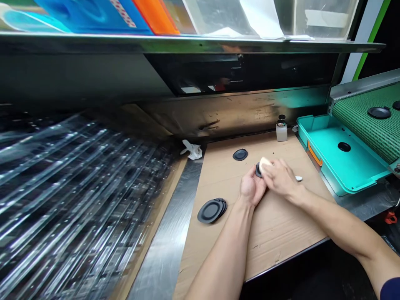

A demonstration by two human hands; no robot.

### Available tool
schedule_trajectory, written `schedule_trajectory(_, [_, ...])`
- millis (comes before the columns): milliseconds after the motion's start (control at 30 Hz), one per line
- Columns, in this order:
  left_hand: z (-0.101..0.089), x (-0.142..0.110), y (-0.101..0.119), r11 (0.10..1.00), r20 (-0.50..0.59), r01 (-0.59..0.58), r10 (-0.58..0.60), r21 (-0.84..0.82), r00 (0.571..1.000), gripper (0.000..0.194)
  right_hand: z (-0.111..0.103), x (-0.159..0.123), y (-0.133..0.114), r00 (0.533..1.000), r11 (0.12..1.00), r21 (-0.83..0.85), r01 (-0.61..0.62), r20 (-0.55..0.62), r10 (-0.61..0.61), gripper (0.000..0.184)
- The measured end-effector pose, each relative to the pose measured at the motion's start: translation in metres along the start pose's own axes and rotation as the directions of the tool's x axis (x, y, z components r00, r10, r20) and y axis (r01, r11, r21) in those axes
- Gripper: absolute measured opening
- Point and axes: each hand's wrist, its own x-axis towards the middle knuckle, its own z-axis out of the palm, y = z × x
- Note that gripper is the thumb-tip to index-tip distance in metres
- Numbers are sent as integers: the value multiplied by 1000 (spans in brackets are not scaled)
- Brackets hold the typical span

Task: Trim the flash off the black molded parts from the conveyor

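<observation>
- left hand (251, 186), palm up: the fingers cradle a small black disc (258, 170) above a cardboard sheet (281, 233).
- right hand (280, 177), narrowed: the fingers pinch a pale pad (266, 163) against or just beside the disc; exact contact is unclear.
- slip hazard: the disc appears only lightly supported, so an off-centre push from the pad could tip it out of the palm.
- surface hazard: grit on the pad, if any, could scratch the dark face; its condition cannot be told.
- stack of black discs (210, 211), fanned near the left forearm: a sideways sweep of that arm could scatter it.
- lone black disc (240, 155), lying beyond the left hand: a careless reach could nudge it.
- small bottle (281, 132), upright near the teal bin (336, 186): a knock from the right hand could topple it, and, if unsealed, spill its contents.
</observation>
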Motion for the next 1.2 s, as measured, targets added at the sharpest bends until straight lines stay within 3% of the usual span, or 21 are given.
schedule_trajectory(133, [-2, 2, -2, 996, 33, -41, 38, 78, 999, 32, -11, 10, 23, 983, 980, -83, -182, -33, 180, 34])
schedule_trajectory(233, [-1, -1, -4, 928, 29, -251, 253, 275, 967, 27, -18, 12, 50, 966, 960, -111, -258, -63, 252, 35])
schedule_trajectory(267, [0, -4, -5, 856, 35, -357, 372, 375, 928, 39, -18, 12, 58, 958, 951, -121, -286, -64, 280, 35])
schedule_trajectory(333, [3, -13, -6, 635, 100, -534, 587, 559, 803, 69, -18, 12, 72, 946, 935, -147, -323, -44, 320, 35])
schedule_trajectory(400, [8, -22, -8, 426, 213, -619, 684, 660, 697, 85, -16, 12, 80, 940, 925, -177, -335, -3, 340, 36])
schedule_trajectory(467, [12, -28, -10, 322, 279, -642, 702, 696, 655, 88, -14, 12, 83, 938, 921, -200, -335, 23, 346, 38])
schedule_trajectory(600, [14, -31, -11, 333, 254, -628, 707, 703, 660, 93, -10, 12, 83, 937, 919, -204, -338, 21, 349, 43])
schedule_trajectory(767, [12, -29, -10, 318, 286, -568, 621, 759, 730, 93, -7, 13, 86, 939, 921, -194, -338, -5, 344, 43])
schedule_trajectory(967, [10, -49, -11, 414, 234, -551, 604, 725, 762, 82, -9, 11, 87, 945, 926, -196, -322, -13, 326, 38])
schedule_trajectory(1033, [5, -58, -12, 394, 231, -557, 625, 731, 746, 70, -9, 11, 88, 948, 929, -193, -317, -23, 318, 38])
schedule_trajectory(1100, [-4, -63, -10, 349, 236, -543, 632, 764, 738, 46, -9, 10, 88, 946, 928, -187, -321, -26, 322, 38])
schedule_trajectory(1167, [-14, -61, 0, 320, 211, -491, 622, 810, 754, 22, -8, 10, 88, 943, 927, -176, -330, -20, 332, 38])
schedule_trajectory(1200, [-19, -57, 9, 315, 185, -455, 618, 833, 765, 20, -8, 10, 88, 941, 927, -169, -336, -19, 338, 38])
